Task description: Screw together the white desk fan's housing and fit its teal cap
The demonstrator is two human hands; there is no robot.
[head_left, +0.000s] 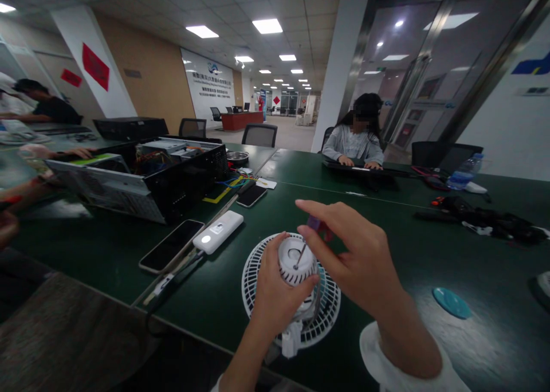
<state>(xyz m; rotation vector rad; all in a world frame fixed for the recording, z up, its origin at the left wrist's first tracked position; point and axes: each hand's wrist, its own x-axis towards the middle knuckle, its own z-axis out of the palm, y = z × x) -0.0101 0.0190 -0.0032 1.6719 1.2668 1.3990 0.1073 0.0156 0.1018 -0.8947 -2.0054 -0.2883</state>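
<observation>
A small white electric fan lies face down on the green table, its round slotted grille (329, 317) flat beneath the motor housing (289, 253). My left hand (277, 291) is wrapped round that housing, thumb on the near right side. In my right hand (350, 249) is a screwdriver (303, 251), pinched by its purple handle between thumb and fingers. Its thin metal shaft slants down to the left, and the tip meets the top of the housing. Part of the handle is hidden by my fingers.
A white power bank (219, 231) and a phone (172, 246) lie left of the fan; another phone (251, 195) is beyond. An opened computer case (184, 180) stands farther left, with a co-worker's hands near it. A teal disc (451, 302) lies right. Opposite sits a person (354, 134).
</observation>
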